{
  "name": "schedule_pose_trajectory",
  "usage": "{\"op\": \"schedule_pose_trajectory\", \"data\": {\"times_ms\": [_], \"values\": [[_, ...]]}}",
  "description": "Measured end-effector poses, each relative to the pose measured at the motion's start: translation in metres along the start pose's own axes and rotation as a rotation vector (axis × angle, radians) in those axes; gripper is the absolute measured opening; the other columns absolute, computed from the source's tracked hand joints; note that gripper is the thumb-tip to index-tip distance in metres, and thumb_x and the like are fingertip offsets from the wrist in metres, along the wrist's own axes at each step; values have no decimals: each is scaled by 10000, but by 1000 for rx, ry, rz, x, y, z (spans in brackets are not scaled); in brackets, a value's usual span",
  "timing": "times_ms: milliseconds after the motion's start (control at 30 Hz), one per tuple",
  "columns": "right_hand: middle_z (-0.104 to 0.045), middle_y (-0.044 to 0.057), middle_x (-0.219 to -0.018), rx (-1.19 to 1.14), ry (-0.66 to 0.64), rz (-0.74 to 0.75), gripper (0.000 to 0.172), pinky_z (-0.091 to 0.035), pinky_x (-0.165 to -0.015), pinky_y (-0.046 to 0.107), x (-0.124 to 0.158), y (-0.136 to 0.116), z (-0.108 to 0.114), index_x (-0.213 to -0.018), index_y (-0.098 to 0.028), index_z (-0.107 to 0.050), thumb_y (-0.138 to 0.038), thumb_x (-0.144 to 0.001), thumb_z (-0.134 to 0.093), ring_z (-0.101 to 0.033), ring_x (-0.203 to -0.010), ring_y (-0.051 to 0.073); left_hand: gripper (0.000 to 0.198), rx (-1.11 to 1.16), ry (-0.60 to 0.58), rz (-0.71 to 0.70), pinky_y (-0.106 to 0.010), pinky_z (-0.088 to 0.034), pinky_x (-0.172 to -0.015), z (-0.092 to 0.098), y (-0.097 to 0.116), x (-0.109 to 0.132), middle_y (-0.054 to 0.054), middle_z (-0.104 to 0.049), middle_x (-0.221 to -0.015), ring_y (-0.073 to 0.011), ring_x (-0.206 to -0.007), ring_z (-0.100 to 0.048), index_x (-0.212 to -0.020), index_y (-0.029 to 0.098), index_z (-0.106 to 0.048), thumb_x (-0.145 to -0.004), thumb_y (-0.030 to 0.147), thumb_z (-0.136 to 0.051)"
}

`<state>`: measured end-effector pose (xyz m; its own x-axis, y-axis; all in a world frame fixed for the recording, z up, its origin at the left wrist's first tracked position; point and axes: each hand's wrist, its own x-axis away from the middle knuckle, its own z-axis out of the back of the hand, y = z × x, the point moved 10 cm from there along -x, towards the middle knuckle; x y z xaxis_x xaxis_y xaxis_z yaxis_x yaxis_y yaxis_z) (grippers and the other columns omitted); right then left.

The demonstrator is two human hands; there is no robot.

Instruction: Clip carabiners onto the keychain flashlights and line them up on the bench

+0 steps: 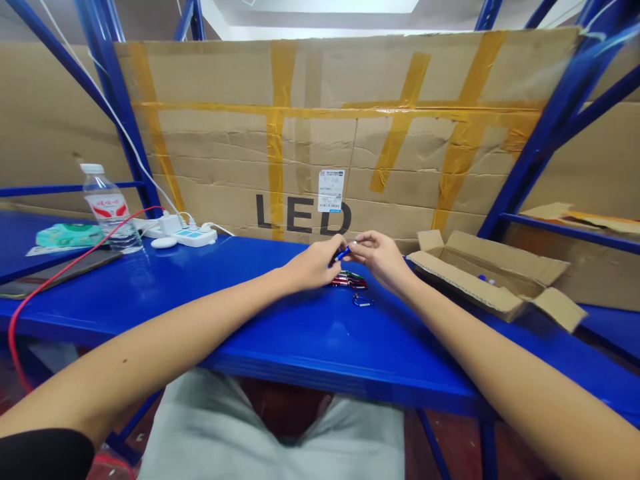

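- Pinching a small blue stick [342, 254] between both hands in the head view: left hand [313, 265] with thumb and fingers closed on its lower end, right hand [381, 257] with fingertips closed on its upper end.
- Holding it just above the blue table [280, 327], in front of the big carton [400, 147] marked LED.
- Resting directly beneath the hands: a little heap of red and green sticks [350, 281]; just nearer, apart from the heap, a small loop [363, 302].
- Standing close by the right wrist: an open cardboard box [500, 293], with contents too small to tell.
- Sitting well apart on the left: a water bottle [107, 210], a power strip [193, 235], a red cable [60, 273].
- Probably best handled with light fingertip pressure, wrists low, grip kept over the heap to shorten any slip.
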<state>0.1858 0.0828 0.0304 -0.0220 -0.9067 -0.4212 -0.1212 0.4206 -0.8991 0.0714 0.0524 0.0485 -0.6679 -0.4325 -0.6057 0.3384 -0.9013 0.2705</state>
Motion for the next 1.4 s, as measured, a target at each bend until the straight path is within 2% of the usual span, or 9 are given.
{"op": "schedule_pose_trajectory", "data": {"times_ms": [133,233,300,400,567,800,967,1200,1400], "values": [[-625,2,-721,243,-43,32,332,-565,-667,368,-4,-7,-2,-841,-193,-572,-326,-637,-798,-639,-612,165,233,83,-105,97,-288,-424,-629,-5,-13,3,-58,-638,-867,-172,-724,-585,-1046,187,-479,-846,257,-576],[-639,17,-745,429,-199,60,184,-534,-664,335,-2,-12,-14,-805,-203,-612,-299,-701,-729,-616,-682,174,182,3,-85,132,-308,-451,-698,9,-20,6,-69,-655,-923,-187,-798,-607,-1032,191,-510,-871,268,-546],[-647,22,-765,495,-233,55,143,-524,-669,336,2,-12,-12,-820,-214,-626,-307,-738,-696,-605,-702,181,103,-75,-110,142,-312,-455,-724,18,-23,6,-56,-662,-908,-186,-810,-608,-962,191,-546,-889,255,-512],[-667,44,-824,492,-175,16,160,-534,-724,364,10,-5,3,-888,-230,-644,-353,-788,-662,-627,-764,204,138,-195,-165,106,-311,-456,-738,26,-23,0,-60,-667,-918,-188,-827,-613,-955,180,-579,-916,238,-461],[-671,58,-856,432,-111,-55,209,-553,-682,374,19,0,17,-909,-249,-681,-421,-791,-671,-647,-755,216,218,-468,-251,-62,-339,-440,-721,23,-8,-4,-86,-652,-834,-212,-791,-603,-886,151,-610,-933,221,-409],[-649,76,-904,616,-97,165,175,-539,-742,393,6,-24,15,-982,-249,-694,-349,-877,-597,-643,-812,228,191,-470,-308,-174,-328,-451,-715,14,5,11,-76,-652,-833,-204,-781,-601,-873,156,-601,-928,218,-428],[-643,68,-916,853,-34,374,158,-505,-789,391,-2,-28,25,-993,-213,-662,-270,-911,-540,-621,-838,211,209,-428,-362,-170,-324,-462,-747,14,-6,18,-63,-653,-859,-194,-803,-603,-893,159,-601,-941,213,-405],[-616,82,-951,1149,-210,192,185,-478,-823,368,-5,6,41,-938,-183,-630,-184,-920,-445,-588,-877,207,226,-539,-310,-175,-348,-437,-725,26,-20,19,-71,-645,-851,-213,-816,-594,-913,148,-612,-941,199,-393],[-580,71,-925,1216,-314,77,211,-465,-810,342,4,19,43,-917,-178,-587,-134,-930,-380,-558,-836,187,220,-576,-323,-239,-329,-422,-700,17,-14,15,-71,-636,-827,-191,-772,-579,-853,151,-599,-935,183,-398]]}}
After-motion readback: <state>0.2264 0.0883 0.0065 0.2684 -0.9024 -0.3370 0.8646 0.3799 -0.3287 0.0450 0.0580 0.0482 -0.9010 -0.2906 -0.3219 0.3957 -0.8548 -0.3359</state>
